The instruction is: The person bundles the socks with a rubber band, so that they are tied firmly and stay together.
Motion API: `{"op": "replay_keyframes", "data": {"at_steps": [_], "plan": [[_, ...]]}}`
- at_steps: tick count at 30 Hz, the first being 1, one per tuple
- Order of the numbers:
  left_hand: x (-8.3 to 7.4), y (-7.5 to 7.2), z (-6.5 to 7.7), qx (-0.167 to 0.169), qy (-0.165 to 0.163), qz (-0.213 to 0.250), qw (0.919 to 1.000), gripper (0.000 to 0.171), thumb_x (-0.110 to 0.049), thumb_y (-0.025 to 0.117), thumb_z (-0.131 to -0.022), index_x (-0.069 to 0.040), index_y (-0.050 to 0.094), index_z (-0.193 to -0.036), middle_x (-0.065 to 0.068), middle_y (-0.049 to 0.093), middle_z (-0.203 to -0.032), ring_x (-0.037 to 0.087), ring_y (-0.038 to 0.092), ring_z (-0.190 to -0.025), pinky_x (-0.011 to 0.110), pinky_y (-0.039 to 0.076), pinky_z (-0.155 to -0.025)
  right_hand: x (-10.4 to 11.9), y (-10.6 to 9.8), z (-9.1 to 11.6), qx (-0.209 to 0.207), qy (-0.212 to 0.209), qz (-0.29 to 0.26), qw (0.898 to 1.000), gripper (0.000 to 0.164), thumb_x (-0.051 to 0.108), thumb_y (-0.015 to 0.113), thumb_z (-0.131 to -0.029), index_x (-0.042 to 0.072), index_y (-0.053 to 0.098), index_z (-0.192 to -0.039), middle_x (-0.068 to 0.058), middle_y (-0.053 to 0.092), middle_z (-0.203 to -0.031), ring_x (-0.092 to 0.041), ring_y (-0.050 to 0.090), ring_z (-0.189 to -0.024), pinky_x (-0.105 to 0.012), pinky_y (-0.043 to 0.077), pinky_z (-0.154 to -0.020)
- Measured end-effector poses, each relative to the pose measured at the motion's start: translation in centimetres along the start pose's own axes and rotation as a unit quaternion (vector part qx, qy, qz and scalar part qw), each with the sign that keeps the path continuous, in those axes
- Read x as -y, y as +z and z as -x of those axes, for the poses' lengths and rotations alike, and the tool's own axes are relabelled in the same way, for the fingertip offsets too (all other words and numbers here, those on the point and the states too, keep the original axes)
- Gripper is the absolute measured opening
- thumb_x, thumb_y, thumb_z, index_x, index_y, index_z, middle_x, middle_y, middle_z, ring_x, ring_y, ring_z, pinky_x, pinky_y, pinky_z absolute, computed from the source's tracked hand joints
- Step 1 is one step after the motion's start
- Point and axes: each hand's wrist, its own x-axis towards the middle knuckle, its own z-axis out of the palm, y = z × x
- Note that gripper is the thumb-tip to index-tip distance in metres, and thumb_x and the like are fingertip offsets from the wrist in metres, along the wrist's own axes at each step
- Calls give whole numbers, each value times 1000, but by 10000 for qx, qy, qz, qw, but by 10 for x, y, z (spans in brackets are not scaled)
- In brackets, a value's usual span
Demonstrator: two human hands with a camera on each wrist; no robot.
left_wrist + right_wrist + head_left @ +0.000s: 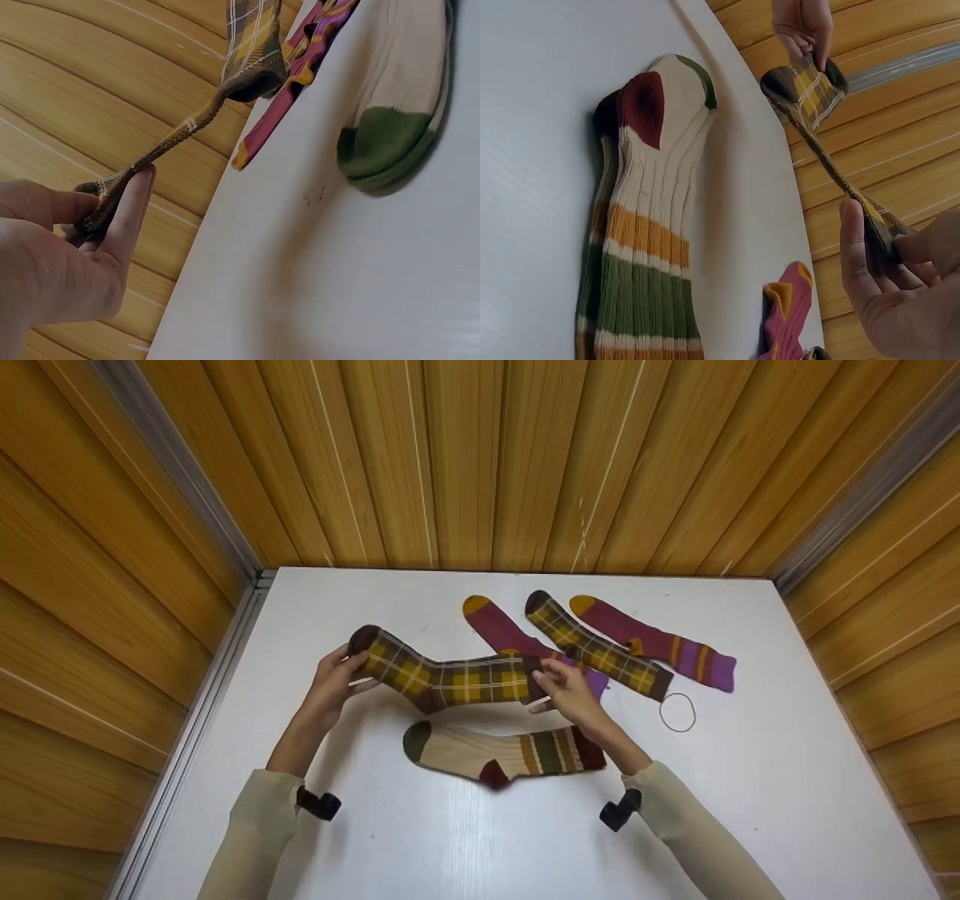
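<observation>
A brown and yellow plaid sock (480, 681) is held stretched out sideways above the table. My left hand (331, 682) pinches its dark toe between thumb and fingers. At the other end my right hand (571, 694) pinches the dark cuff. In the left wrist view the plaid sock (180, 135) shows edge-on, running from the left hand (67, 247). Below it on the table lies a cream sock (480, 754) with a green toe, red heel and striped cuff; the right wrist view shows a second layer under this cream sock (667, 180).
Behind the right hand lie a second plaid sock (600, 649) and two maroon socks with yellow toes, the right one (645, 634) in full view, the left one (499, 626) partly covered. A thin ring-shaped band (678, 712) lies at the right. Wood-look walls (465, 465) enclose the white table (765, 810).
</observation>
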Motion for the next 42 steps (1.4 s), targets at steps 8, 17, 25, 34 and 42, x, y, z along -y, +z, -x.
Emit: {"op": "replay_keyframes", "data": {"at_steps": [8, 17, 25, 34, 42], "plan": [[15, 26, 22, 285, 27, 284, 9992, 46, -28, 50, -109, -3, 49, -148, 1, 68, -103, 14, 72, -91, 32, 61, -87, 0, -31, 18, 193, 315, 189, 9991, 42, 6, 56, -104, -14, 46, -140, -16, 66, -109, -10, 68, -70, -31, 63, -68], [37, 46, 42, 310, -304, 519, 9977, 40, -22, 56, -106, -1, 57, -140, 4, 69, -106, 16, 70, -96, 34, 61, -88, -3, -69, 41, 446, 613, 647, 9950, 44, 3, 67, -96, -14, 51, -134, -16, 57, -124, -9, 67, -84, -28, 62, -69], [47, 54, 54, 636, -678, 739, 9929, 40, -13, 59, -103, 7, 54, -137, 8, 65, -106, 17, 69, -93, 29, 62, -83, -17, -100, 60, 941, 906, 903, 9873, 52, 11, 71, -96, -15, 49, -135, -1, 67, -101, -10, 70, -80, -28, 62, -70], [70, 47, 52, 1132, -864, -344, 9892, 33, -13, 67, -98, 6, 60, -124, 14, 67, -107, 19, 74, -84, 35, 63, -80, -47, -109, 68, 1039, 967, 1174, 9829, 51, 9, 69, -96, -16, 48, -135, -3, 64, -95, -12, 72, -76, -29, 62, -68], [84, 37, 47, 903, -484, -1629, 9813, 28, -8, 69, -94, 5, 64, -118, 6, 72, -81, 9, 65, -58, 20, 47, -50, -67, -101, 70, 639, 89, 1962, 9784, 35, 4, 72, -93, -12, 60, -121, -22, 69, -94, -7, 67, -64, -26, 58, -54]]}}
